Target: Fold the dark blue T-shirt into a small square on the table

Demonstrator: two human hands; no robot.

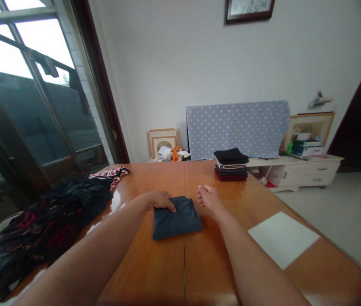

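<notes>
A dark blue-grey garment [176, 219], folded into a flat rectangle, lies on the wooden table in front of me. My left hand [162, 200] grips its far left corner, the thumb resting on top and the other fingers partly hidden at the edge. Just off the garment's far right corner, my right hand [209, 197] is raised with its fingers curled into a loose fist. Nothing shows in that fist, and it is apart from the cloth. Which kind of garment this is, I cannot tell.
A loose heap of dark clothes [49, 216] covers the table's left side. At the far right edge stands a neat stack of folded clothes [231, 165]. A white sheet [283, 239] lies on the right. Beyond the table is a low white cabinet [311, 172].
</notes>
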